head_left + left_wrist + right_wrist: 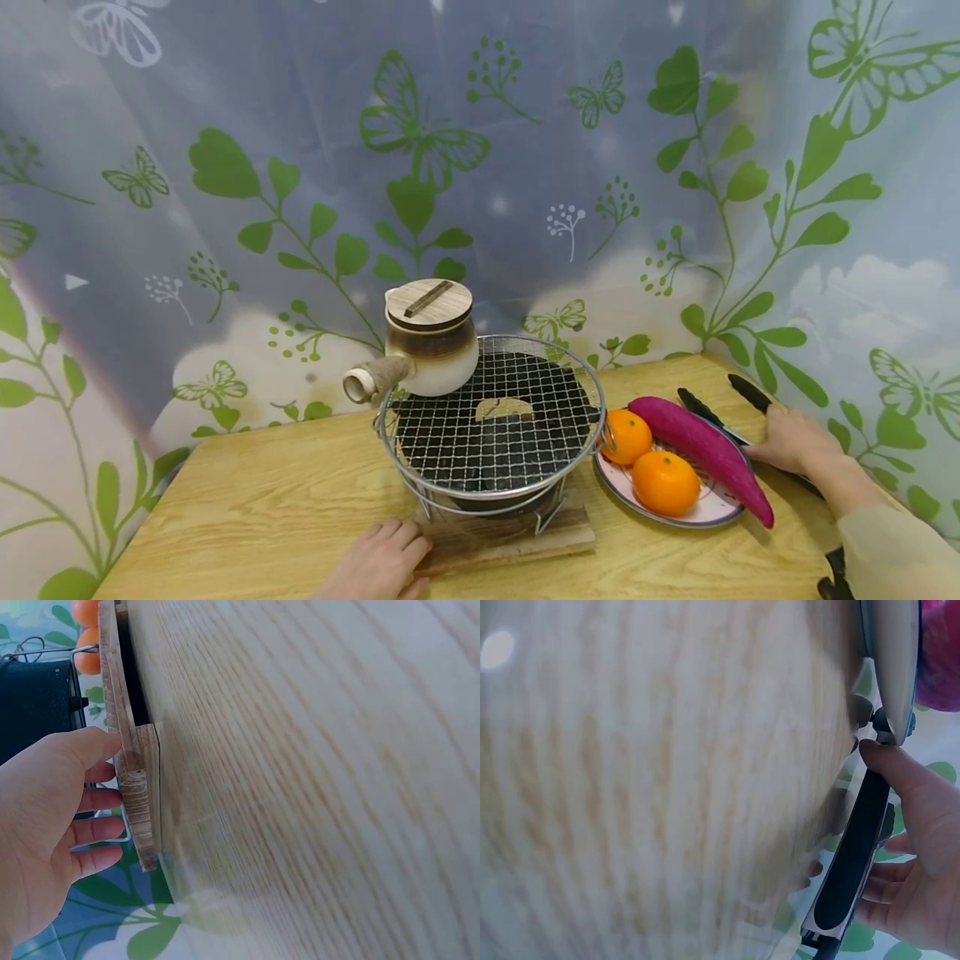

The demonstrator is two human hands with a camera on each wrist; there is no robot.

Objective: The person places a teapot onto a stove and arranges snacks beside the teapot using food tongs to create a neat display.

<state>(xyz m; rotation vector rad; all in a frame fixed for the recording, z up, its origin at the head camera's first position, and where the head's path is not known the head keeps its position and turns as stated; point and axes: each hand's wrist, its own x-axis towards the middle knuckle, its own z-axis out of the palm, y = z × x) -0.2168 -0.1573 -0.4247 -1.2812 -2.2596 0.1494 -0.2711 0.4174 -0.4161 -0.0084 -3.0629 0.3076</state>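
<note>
My left hand (382, 560) rests at the front left corner of a wooden board (517, 540); in the left wrist view its thumb and loosely bent fingertips touch the board's edge (135, 791). On the board stands a round grill with a wire mesh (495, 450), and a lidded clay teapot (438, 354) with a side handle sits on the mesh's back left. Over on the right, my right hand (798, 442) holds a pair of black-tipped tongs (701, 406) beside the plate. In the right wrist view, thumb and fingers lie either side of the tongs' black handle (855, 847).
A rimmed plate (633, 498) right of the grill bears two oranges (666, 483) and a long purple sweet potato (705, 446), which overhangs the rim. A black object (835, 575) lies at the table's (262, 492) right front. A patterned curtain (517, 167) hangs close behind.
</note>
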